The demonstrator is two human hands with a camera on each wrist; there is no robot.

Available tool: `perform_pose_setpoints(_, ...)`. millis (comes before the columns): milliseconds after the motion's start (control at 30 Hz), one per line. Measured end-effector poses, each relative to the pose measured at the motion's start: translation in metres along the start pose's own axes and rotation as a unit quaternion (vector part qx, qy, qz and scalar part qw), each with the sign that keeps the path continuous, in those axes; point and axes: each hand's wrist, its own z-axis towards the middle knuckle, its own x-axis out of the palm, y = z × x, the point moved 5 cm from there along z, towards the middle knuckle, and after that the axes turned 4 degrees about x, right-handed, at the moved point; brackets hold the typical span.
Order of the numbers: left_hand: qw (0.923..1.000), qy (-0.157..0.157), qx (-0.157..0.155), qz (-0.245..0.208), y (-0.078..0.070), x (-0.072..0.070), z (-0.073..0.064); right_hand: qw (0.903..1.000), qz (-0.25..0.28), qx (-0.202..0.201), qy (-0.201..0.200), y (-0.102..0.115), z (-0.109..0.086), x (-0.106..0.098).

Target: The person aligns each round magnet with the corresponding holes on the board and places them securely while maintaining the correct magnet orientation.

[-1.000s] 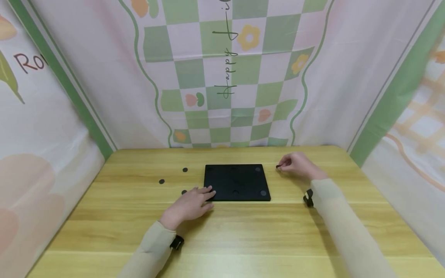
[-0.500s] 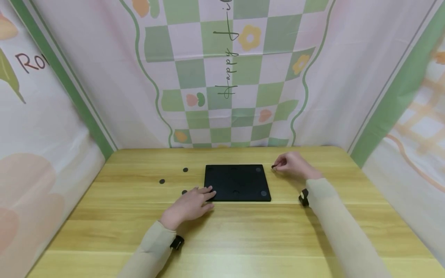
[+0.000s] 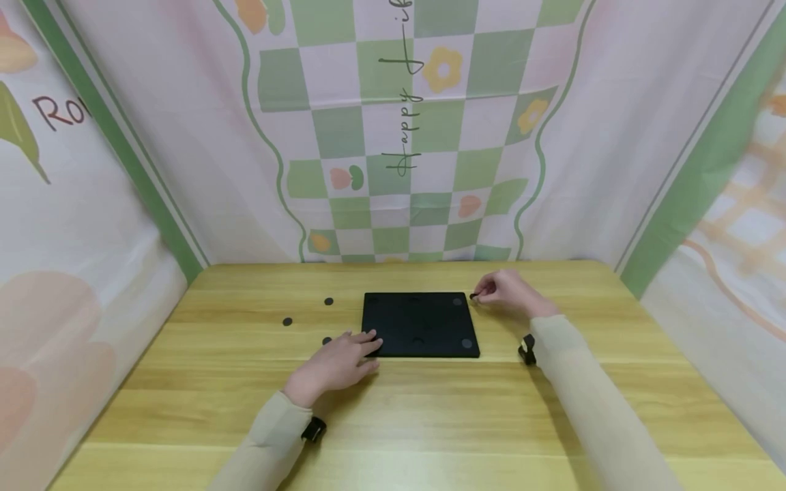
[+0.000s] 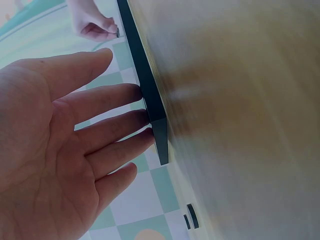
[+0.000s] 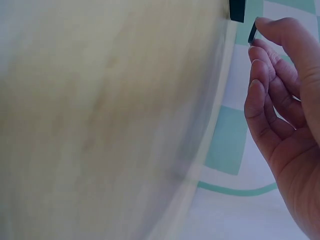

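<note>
Board [image 3: 420, 324] on table [image 3: 442, 423], wood perhaps; checkered curtain [image 3: 381, 129] behind.

- You are holding your left hand [image 3: 334, 363] palm down, fingers [image 4: 107, 102] nearly straight.
- You are pinching with your right hand [image 3: 508, 292], thumb [image 5: 287, 37] and forefinger [image 5: 284, 70].
- Your forearms [image 3: 592, 389] are slanting inward.

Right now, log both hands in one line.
left hand: touching black rectangular board | right hand: pinching thin black round disc | disc: beside board
</note>
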Motion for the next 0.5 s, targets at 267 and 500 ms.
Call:
perform_pose_setpoints(267,1.0000,0.000,-0.004,0.004,0.002,0.001,0.001,0.9999,0.000,-0.010,0.008,0.006,0.007,0.006)
perform_pose_setpoints(500,1.0000,-0.001,-0.002,0.008,0.002,0.001,0.001,0.9996,0.007,-0.020,0.019,0.012,0.013,0.008)
